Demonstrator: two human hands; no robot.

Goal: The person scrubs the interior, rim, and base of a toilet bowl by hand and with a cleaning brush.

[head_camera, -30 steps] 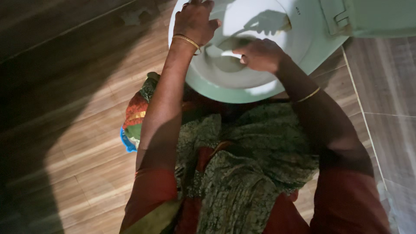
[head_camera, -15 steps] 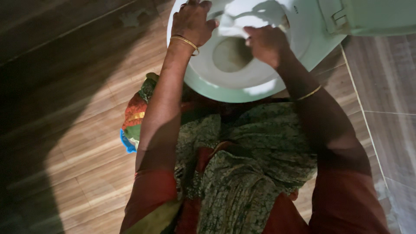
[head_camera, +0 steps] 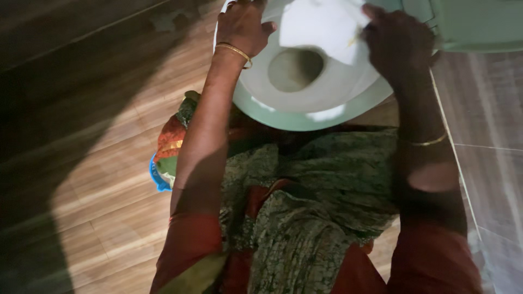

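Note:
A pale green toilet bowl (head_camera: 305, 117) with a white inside fills the top middle of the view. My left hand (head_camera: 244, 24) rests flat on its left rim, fingers spread, a gold bangle on the wrist. My right hand (head_camera: 397, 43) is at the right rim and grips a white cloth (head_camera: 321, 27) that hangs over the bowl's back part. A thin yellowish piece shows at the cloth's edge by my fingers; I cannot tell what it is. The drain hole (head_camera: 294, 68) shows below the cloth.
Wood-pattern floor (head_camera: 109, 196) lies to the left, partly in dark shadow. Grey tiles (head_camera: 490, 120) run along the right. A green tank or lid (head_camera: 474, 24) sits at the top right. A blue object (head_camera: 155, 177) peeks out beside my patterned clothing.
My right hand rose from inside the bowl to the right rim, lifting the white cloth up and spreading it. The left hand stayed on the rim.

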